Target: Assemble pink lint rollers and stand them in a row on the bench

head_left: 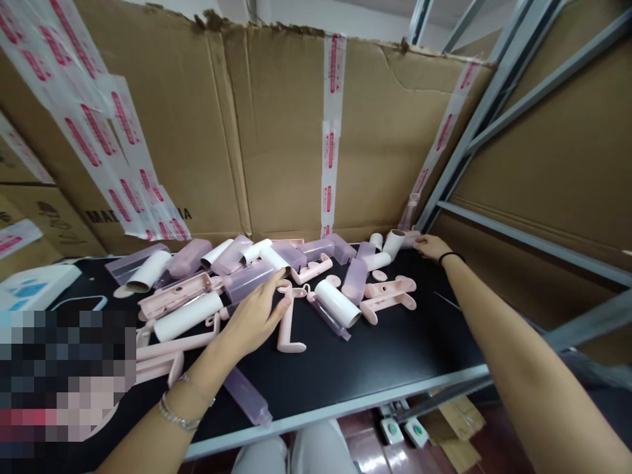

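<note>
hands are reaching into a pile of pink and white parts on the black table (395,355). the left hand (257,313) is lying open, its fingers touching a clear purple cover (247,280) in the middle of the pile. the right hand (432,247) is stretching to the far corner, fingers flat on a clear cover (411,238) beside a white roll (394,242). it looks like picking is going on; gripping needs curling fingers around one piece.

Pink handles (388,294), white rolls (338,303) and pale purple covers (247,280) lie on a black table (395,355); brown cardboard (276,131) carries red-printed white tape (330,138).
</note>
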The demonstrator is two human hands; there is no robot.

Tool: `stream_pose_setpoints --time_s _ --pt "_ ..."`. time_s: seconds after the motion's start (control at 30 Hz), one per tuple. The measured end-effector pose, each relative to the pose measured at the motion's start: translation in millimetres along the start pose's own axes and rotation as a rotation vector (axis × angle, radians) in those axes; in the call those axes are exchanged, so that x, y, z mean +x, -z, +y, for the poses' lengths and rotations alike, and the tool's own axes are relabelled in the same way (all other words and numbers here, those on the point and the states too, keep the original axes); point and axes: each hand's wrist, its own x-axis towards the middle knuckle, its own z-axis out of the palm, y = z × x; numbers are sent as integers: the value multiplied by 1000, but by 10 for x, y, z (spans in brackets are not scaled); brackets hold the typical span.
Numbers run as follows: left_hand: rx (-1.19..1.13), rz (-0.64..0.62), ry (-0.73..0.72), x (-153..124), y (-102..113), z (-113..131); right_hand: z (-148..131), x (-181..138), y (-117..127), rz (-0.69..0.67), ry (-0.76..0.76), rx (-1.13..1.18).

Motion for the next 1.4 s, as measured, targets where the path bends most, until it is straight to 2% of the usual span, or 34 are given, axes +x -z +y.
stream_pose_setpoints --time_s 0.17,0.2,0.27,0.4,0.5,0.53,0.63,0.7,0.73,0.9,1.07,1.13,1.27,1.33,1.4 --pt "-8 -19 -7 -4 -26 16 -180 -436 -78 -492 27 -1" --pt "-15 -30 -10 -5 -29 25 -228 -508 -96 -561 44 -32" --pt "-26 -50 -7 -5 -32 44 -316 -618 -133 -584 68 -130" --pt "-40 -78 7 -7 -20 67 -411 -722 -170 -487 84 -249" --pt "-52 -72 -4 -9 -8 75 -454 -706 -83 -352 97 -271" --pt "-53 -67 -10 -9 -5 80 -476 -679 -32 -254 109 -278" --pt "-51 -75 -29 -12 -6 100 -564 -531 110 190 222 -228" --pt "-49 -88 -38 -14 -12 108 -615 -394 133 374 325 -168" --pt "-46 -90 -37 -15 -16 107 -626 -325 115 382 367 -154" --pt "-1 -77 -1 -18 -14 81 -506 -113 -127 195 427 -209" --pt "-6 -104 -22 -23 2 138 -343 -134 -258 109 507 -230" --pt "-13 -128 -31 -22 -3 160 -320 -168 -280 99 491 -207" --pt "-26 -118 -20 -14 -14 141 -357 -246 -253 139 317 -115" --pt "-34 -84 -8 -10 -11 110 -475 -313 -158 237 280 -29" --pt "-50 -47 2 -9 -6 84 -707 -453 -24 372 329 120"
